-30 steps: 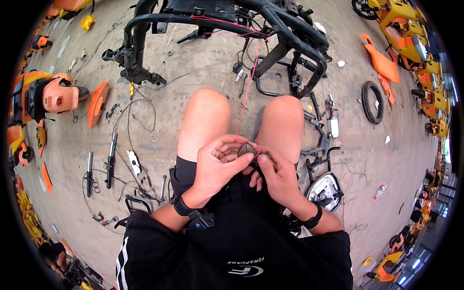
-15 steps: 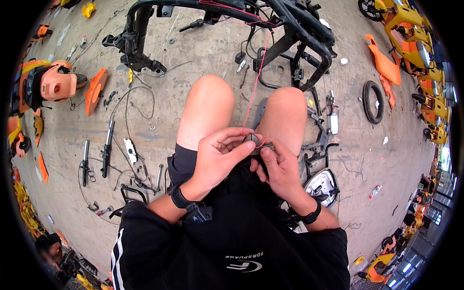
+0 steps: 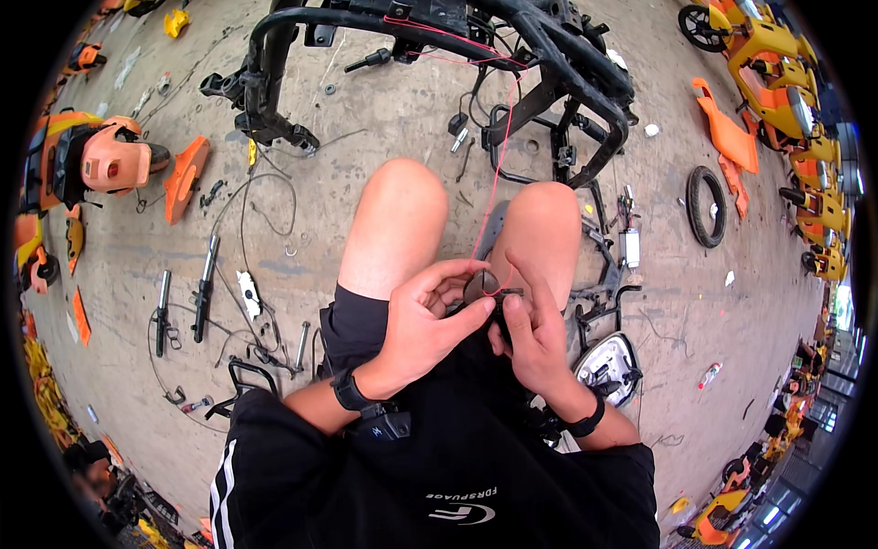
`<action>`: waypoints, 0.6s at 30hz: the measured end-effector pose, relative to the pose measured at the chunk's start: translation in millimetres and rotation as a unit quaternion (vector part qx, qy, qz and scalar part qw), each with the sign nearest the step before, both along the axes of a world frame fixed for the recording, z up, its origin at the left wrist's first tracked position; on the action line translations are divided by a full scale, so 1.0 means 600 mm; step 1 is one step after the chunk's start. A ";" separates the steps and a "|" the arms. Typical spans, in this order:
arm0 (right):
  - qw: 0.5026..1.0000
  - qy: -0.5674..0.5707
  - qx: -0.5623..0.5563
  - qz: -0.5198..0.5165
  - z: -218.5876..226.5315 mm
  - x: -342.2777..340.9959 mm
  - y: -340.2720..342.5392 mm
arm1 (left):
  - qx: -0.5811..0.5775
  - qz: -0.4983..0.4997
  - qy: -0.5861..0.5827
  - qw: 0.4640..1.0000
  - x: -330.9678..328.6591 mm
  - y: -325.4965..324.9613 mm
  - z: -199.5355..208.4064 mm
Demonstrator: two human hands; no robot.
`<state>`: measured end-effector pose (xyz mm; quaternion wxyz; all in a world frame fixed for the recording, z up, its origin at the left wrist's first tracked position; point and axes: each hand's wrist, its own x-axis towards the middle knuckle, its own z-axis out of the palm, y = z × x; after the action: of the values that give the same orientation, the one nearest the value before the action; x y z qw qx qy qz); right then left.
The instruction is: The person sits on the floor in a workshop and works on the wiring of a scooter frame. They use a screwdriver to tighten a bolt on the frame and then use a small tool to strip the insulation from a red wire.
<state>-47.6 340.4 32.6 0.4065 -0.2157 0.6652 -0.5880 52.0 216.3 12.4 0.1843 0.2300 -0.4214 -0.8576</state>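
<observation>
Over my lap, my left hand pinches a small dark rounded part between thumb and fingers. A thin red string loops at this part and runs up to the black vehicle frame in front of me. My right hand is closed at the part's right side, thumb bent over a short dark piece, with its index finger raised beside the string loop. Whether that piece and the rounded part are joined, I cannot tell. My fingers partly cover both.
Fork tubes, cables and a black stand lie on the floor at left. A loose tyre and orange panels lie at right. A silver box and white-and-black housing sit near my right leg. Yellow scooters line the right edge.
Both hands have shifted slightly down and right in the picture with the dark part. My right index finger has lifted, and the string loop now stands up beside it.
</observation>
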 end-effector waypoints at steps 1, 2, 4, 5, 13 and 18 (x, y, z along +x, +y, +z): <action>1.000 0.006 0.003 0.005 -0.003 -0.001 0.002 | 0.003 -0.004 -0.001 1.000 0.000 0.000 -0.001; 1.000 0.013 0.005 0.009 -0.004 -0.002 0.003 | 0.007 -0.007 -0.002 1.000 0.001 -0.001 -0.001; 1.000 0.004 0.003 0.014 -0.001 -0.002 0.002 | 0.012 -0.040 0.015 0.999 0.000 -0.003 0.001; 1.000 -0.001 0.002 0.017 0.000 -0.003 0.002 | 0.015 -0.056 0.023 0.998 0.000 -0.005 0.001; 1.000 0.019 -0.004 0.021 0.002 -0.003 0.002 | 0.096 -0.044 0.022 0.994 -0.002 -0.003 0.006; 0.999 0.035 0.001 0.038 0.005 -0.007 0.008 | 0.111 -0.037 0.037 0.992 -0.003 0.000 0.009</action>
<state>-51.7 345.2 35.8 0.4053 -0.2604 0.6712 -0.5635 50.5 216.3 17.9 0.1412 0.2010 -0.3248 -0.9133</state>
